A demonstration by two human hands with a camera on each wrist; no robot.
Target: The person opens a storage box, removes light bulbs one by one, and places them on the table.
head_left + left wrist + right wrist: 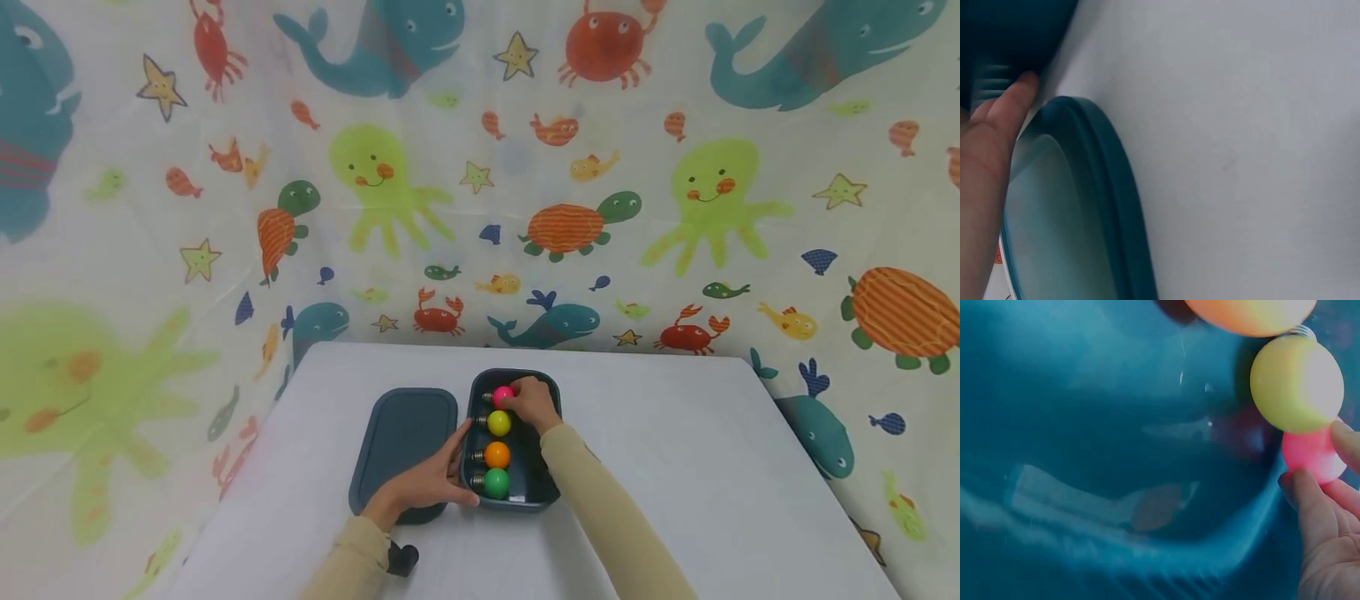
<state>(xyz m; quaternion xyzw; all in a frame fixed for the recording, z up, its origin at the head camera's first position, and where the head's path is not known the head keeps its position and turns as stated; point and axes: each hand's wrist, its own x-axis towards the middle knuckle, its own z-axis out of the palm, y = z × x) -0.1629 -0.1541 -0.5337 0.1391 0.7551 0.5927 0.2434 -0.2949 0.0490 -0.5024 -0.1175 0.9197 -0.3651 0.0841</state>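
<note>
Right grip (536,403) on part-hidden pink bulb (501,397)

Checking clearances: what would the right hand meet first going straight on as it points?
The pink bulb, which the right hand pinches; beyond it, probably the tray's left wall, though depth is unclear.

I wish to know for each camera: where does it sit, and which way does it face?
Head: worn on the head, facing forward and down at box, lid and patterned cloth; left hand, right hand and sleeves show.
Left wrist: on that wrist, facing box side, lid and white table; part of left hand shows.
Right wrist: on that wrist, facing into box; right hand pinches pink bulb.
Head and right wrist share the pink bulb, yellow bulb and orange bulb.
</note>
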